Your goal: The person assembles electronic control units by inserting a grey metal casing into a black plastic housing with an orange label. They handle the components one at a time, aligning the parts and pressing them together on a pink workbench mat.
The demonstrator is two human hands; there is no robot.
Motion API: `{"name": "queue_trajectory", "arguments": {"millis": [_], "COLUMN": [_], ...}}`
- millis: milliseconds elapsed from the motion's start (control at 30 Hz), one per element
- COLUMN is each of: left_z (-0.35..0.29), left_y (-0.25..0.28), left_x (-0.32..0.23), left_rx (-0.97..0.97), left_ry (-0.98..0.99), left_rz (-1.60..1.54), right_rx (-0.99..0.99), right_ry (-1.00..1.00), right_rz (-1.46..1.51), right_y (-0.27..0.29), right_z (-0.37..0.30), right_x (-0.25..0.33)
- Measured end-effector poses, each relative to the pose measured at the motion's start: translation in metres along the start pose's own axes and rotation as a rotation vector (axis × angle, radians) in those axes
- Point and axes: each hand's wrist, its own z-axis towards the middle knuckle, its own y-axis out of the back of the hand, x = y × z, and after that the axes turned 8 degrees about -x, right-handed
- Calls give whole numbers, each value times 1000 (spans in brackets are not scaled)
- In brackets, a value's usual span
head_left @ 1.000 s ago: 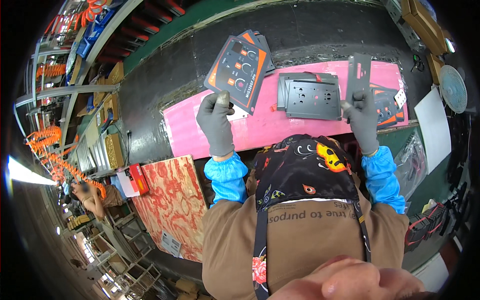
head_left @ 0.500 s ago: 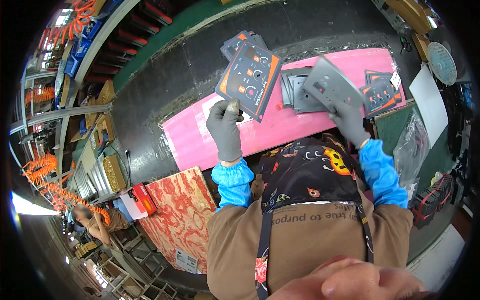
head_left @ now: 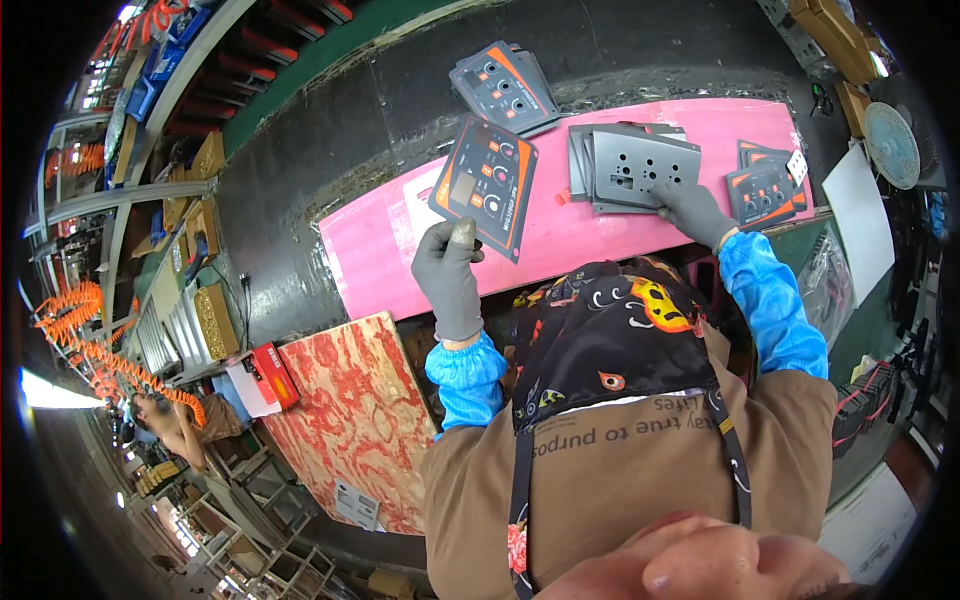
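Between the thumb and fingers of my gloved left hand (head_left: 448, 272) is a dark grey and orange control-panel faceplate (head_left: 470, 185), tilted up above the pink mat, its printed side showing. My gloved right hand (head_left: 693, 210) grips the near right corner of a plain grey metal panel (head_left: 645, 165) with several round holes and a rectangular cutout. That panel lies on top of a stack of similar plates. Beyond my left hand, a pile of printed faceplates (head_left: 505, 88) rests at the mat's far edge. More printed faceplates (head_left: 762, 192) lie to the right of my right hand.
A pink mat (head_left: 380, 255) covers part of the dark workbench (head_left: 300, 190). A red-patterned board (head_left: 350, 410) is at the left, beside a red box (head_left: 275, 378). A round fan (head_left: 890, 145) and a white sheet (head_left: 858, 225) are at the right. Another person (head_left: 180, 425) sits far left.
My right hand has brought the grey metal panel down flat onto the stack. The faceplate in my left hand has shifted slightly left and nearer, uncovering more of the far pile.
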Motion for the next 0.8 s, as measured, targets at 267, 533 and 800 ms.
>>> {"name": "queue_trajectory", "arguments": {"millis": [267, 533, 800], "left_z": [-6, -15, -16], "left_y": [-28, -42, -40], "left_x": [-6, -15, -19], "left_rx": [29, 123, 154], "left_ry": [-48, -61, -98], "left_rz": [1, 14, 39], "right_rx": [-239, -499, -505], "right_ry": [36, 76, 199], "right_rz": [-348, -567, -550], "right_y": [6, -53, -25], "right_z": [-12, 8, 12], "right_x": [54, 22, 9]}}
